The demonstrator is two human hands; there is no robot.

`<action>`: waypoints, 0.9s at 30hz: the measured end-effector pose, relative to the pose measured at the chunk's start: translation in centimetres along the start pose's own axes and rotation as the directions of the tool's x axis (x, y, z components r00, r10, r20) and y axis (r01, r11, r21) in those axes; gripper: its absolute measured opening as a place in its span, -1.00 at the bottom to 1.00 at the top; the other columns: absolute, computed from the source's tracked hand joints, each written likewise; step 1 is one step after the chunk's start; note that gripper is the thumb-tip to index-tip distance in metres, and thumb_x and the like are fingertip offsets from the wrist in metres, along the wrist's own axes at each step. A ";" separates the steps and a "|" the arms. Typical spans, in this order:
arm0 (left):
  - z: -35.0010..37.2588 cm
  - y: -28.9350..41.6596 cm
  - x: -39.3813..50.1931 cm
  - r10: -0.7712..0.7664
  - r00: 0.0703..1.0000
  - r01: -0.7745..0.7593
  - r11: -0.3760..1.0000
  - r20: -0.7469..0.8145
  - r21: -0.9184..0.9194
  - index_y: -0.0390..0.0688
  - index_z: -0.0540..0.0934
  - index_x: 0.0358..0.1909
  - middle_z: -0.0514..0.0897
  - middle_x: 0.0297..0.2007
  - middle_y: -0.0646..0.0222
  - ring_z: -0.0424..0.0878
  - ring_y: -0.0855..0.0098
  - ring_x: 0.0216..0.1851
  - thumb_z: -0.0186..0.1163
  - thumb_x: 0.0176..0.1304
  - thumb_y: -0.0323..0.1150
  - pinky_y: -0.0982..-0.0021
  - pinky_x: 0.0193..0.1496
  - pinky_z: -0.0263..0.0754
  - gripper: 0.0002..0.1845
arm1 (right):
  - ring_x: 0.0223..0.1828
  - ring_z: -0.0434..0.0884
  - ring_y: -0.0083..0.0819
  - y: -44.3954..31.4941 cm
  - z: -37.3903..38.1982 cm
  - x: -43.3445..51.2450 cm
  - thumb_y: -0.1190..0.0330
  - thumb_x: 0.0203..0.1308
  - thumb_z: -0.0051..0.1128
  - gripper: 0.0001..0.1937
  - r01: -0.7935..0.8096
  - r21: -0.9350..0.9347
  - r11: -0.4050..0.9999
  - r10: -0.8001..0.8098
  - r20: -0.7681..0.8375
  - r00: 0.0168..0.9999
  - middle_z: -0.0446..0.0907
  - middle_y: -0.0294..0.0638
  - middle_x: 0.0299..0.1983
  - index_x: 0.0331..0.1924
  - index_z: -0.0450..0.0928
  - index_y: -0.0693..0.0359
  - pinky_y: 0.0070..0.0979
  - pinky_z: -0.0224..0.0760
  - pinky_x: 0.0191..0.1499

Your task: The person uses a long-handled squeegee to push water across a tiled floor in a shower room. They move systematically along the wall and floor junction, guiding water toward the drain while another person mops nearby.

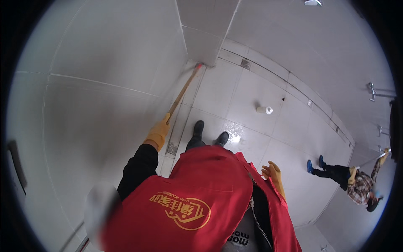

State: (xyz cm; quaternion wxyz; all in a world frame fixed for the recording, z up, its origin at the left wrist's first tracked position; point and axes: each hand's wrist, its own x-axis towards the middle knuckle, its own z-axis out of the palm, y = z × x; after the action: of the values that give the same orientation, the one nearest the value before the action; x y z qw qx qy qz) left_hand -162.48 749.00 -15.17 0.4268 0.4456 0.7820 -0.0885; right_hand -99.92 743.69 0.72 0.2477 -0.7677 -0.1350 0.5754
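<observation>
My left hand (158, 131), in a yellow rubber glove, is closed around the wooden handle of a long brush (185, 88). The red head of this tool rests at the floor's corner, beside the foot of a tiled pillar; its exact kind is too small to tell. At my right side, my right hand (271, 171), also in a yellow rubber glove, hangs beside the edge of my red vest (201, 179). Its fingers are apart and nothing shows in them. A white plastic bottle (264, 110) is on the tiled floor ahead of my boots.
Another person (359, 186) in a checked shirt and blue boots holds a pole near the right wall. A narrow drain channel with metal grates (245, 64) follows the wall. Chrome pipe fittings (372, 92) stick out at right. A large tiled wall (104, 107) stands at left.
</observation>
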 end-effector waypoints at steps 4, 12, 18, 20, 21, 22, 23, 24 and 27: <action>2.5 -4.5 -3.9 0.211 0.951 -0.179 0.972 -0.224 0.153 0.23 0.19 0.63 0.65 0.17 -0.19 0.59 -0.21 0.21 0.09 0.52 -0.09 -0.08 0.31 0.44 -0.32 | -0.09 0.76 -0.21 -0.2 0.2 2.1 0.16 0.57 0.07 -0.49 -0.035 0.014 0.999 0.035 0.002 0.999 0.69 0.13 0.11 0.46 0.38 0.18 -0.33 0.74 -0.09; 1.4 -0.7 -3.2 0.054 0.978 -0.069 0.995 -0.203 -0.066 0.27 0.30 0.54 0.74 -0.07 -0.15 0.67 -0.28 -0.03 0.05 0.53 -0.03 -0.17 0.07 0.57 -0.42 | -0.08 0.77 -0.20 2.0 -0.9 4.0 0.14 0.57 0.06 -0.48 0.008 0.005 1.000 -0.008 0.092 0.996 0.69 0.15 0.08 0.46 0.37 0.21 -0.33 0.73 -0.11; -2.9 -4.6 -1.1 0.039 0.992 -0.038 0.999 -0.118 0.013 0.30 0.30 0.55 0.69 0.07 -0.16 0.64 -0.23 0.10 0.06 0.53 -0.03 -0.11 0.14 0.54 -0.42 | -0.02 0.73 -0.23 -0.2 -0.6 3.8 0.13 0.56 0.05 -0.47 0.035 -0.023 0.999 -0.034 0.061 0.998 0.67 0.10 0.10 0.43 0.38 0.27 -0.34 0.69 0.03; -3.1 -5.8 -1.2 0.025 0.992 -0.019 0.999 -0.127 0.048 0.31 0.32 0.54 0.70 0.07 -0.13 0.64 -0.22 0.10 0.06 0.53 -0.03 -0.10 0.14 0.54 -0.43 | 0.03 0.70 -0.25 -0.7 -0.1 2.9 0.12 0.57 0.04 -0.47 0.060 0.031 0.998 -0.062 0.063 0.996 0.66 0.06 0.11 0.43 0.38 0.27 -0.37 0.66 0.15; -3.1 -6.0 -1.2 0.058 0.986 -0.053 0.998 -0.156 0.037 0.31 0.32 0.54 0.69 0.09 -0.11 0.64 -0.21 0.11 0.08 0.53 -0.05 -0.10 0.17 0.54 -0.43 | 0.03 0.70 -0.25 -0.8 0.1 2.6 0.11 0.57 0.04 -0.47 0.049 0.025 0.998 -0.051 0.071 0.996 0.66 0.06 0.11 0.43 0.38 0.27 -0.37 0.65 0.15; -3.4 -5.9 -0.8 0.026 0.994 -0.021 0.999 -0.110 0.041 0.32 0.32 0.54 0.69 0.12 -0.10 0.63 -0.21 0.13 0.09 0.53 -0.06 -0.10 0.19 0.53 -0.42 | 0.03 0.70 -0.25 -0.7 0.3 2.2 0.11 0.57 0.04 -0.47 0.043 0.008 0.999 -0.043 0.083 0.996 0.66 0.06 0.11 0.43 0.38 0.27 -0.38 0.65 0.16; -3.5 -5.8 -0.6 0.053 0.986 -0.048 0.998 -0.159 0.031 0.31 0.31 0.55 0.70 0.11 -0.09 0.63 -0.20 0.13 0.10 0.52 -0.07 -0.09 0.19 0.53 -0.41 | 0.03 0.70 -0.26 -0.6 0.5 2.0 0.11 0.57 0.04 -0.47 0.037 -0.010 0.999 -0.036 0.094 0.995 0.66 0.06 0.11 0.44 0.38 0.27 -0.38 0.65 0.16; -4.1 -5.3 0.1 0.032 0.988 -0.026 0.999 -0.151 0.041 0.31 0.31 0.55 0.70 0.10 -0.08 0.63 -0.20 0.13 0.12 0.50 -0.08 -0.08 0.19 0.53 -0.40 | 0.02 0.71 -0.26 -0.5 0.6 1.9 0.11 0.57 0.03 -0.47 -0.030 -0.038 0.999 0.033 0.089 0.996 0.66 0.06 0.11 0.44 0.38 0.27 -0.36 0.66 0.14; -5.5 -5.1 0.0 0.125 0.976 -0.091 0.979 -0.180 0.185 0.30 0.32 0.55 0.72 0.10 -0.04 0.63 -0.20 0.14 0.11 0.50 -0.07 -0.08 0.20 0.53 -0.40 | -0.11 0.77 -0.23 0.1 0.6 1.8 0.16 0.56 0.10 -0.52 0.004 0.017 1.000 -0.005 0.047 0.999 0.70 0.11 0.07 0.42 0.41 0.18 -0.37 0.74 -0.22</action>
State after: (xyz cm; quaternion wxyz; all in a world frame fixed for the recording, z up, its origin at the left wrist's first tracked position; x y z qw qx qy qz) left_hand -169.64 748.90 -12.98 0.3133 0.5299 0.7828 -0.0905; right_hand -99.97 744.59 -0.92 0.2523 -0.7516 -0.1376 0.5937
